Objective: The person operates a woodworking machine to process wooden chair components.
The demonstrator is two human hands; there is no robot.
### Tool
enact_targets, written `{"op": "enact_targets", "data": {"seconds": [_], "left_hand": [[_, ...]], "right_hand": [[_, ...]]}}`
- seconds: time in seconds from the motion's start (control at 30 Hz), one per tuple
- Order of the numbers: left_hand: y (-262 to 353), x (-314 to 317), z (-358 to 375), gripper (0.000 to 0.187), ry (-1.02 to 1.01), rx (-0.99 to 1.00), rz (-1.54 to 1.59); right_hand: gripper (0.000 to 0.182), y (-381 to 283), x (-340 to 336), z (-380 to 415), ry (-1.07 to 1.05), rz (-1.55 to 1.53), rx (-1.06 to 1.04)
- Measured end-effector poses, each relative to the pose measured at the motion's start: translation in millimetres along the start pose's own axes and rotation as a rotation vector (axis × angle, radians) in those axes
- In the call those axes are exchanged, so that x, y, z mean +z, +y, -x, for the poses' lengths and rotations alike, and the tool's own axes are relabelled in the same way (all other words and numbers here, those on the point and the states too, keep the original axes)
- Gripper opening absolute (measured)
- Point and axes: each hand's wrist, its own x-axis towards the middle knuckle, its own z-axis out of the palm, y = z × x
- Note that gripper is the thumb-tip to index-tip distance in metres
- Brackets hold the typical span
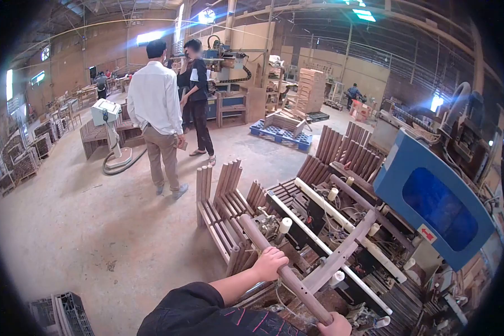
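Note:
My left hand (270, 262) grips a long curved wooden chair leg (280, 267) with small holes along it, near its middle. My right hand (335, 325) holds the same piece at its near end, at the bottom edge of the view. A second curved wooden piece (344, 251) lies crosswise just past it, over the white rails (325, 245) of a machine bed. The dark sleeve (201, 311) of my left arm fills the lower middle.
A blue machine housing (431, 210) stands at right. Racks of upright wooden parts (224, 207) sit left of the machine, more behind it (347, 148). Two people (159, 112) stand talking on the concrete floor. A blue pallet (280, 134) lies farther back. A grey crate (61, 313) sits bottom left.

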Motion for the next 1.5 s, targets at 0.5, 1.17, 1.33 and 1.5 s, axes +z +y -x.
{"op": "enact_targets", "data": {"seconds": [0.5,1.17,1.33,1.5], "left_hand": [[11.1,1.7,-7.6,0.028,0.025,-0.016,0.010],[11.6,7.0,-5.9,0.038,-0.005,0.048,-0.124],[12.4,3.9,-11.6,0.035,-0.108,-0.065,-0.197],[18.7,-3.0,-15.3,0.034,-0.194,-0.129,-0.208]], "right_hand": [[0.047,25.7,24.1,-21.3,-0.050,0.056,-0.014],[0.045,39.1,41.2,-14.1,0.258,0.051,-0.191],[0.046,40.9,45.6,-16.6,0.238,0.106,-0.236],[0.046,39.4,45.7,-15.5,0.309,0.063,-0.221]]}}
